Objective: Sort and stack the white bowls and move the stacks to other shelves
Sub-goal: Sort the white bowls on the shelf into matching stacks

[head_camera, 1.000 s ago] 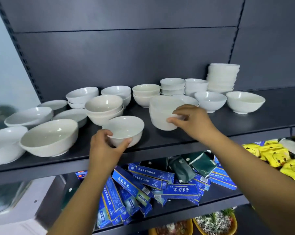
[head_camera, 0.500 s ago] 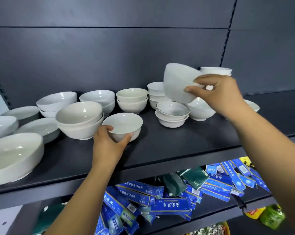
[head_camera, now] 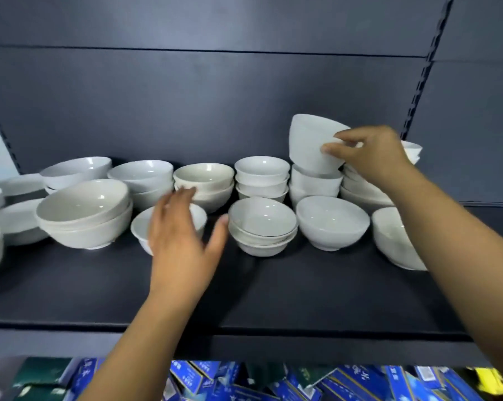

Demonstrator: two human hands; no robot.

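A deep white ceramic bowl (head_camera: 311, 140) is held tilted at the far right of the dark grey shelf (head_camera: 273, 285). It is pinched near its base between the curled fingers and thumb of the right hand (head_camera: 369, 153). It is held directly above a stack of similar white bowls (head_camera: 314, 183); whether the two touch cannot be told.

The left hand (head_camera: 183, 235) is spread, fingers apart and blurred, in front of a small white bowl (head_camera: 141, 227) set near the middle of the shelf; contact with it cannot be told.

Just right of that hand a low stack of small white bowls (head_camera: 262, 227) is seen, and to the left, two large nested white bowls (head_camera: 82, 215). Blue cardboard boxes (head_camera: 192, 380) are piled on the shelf below.
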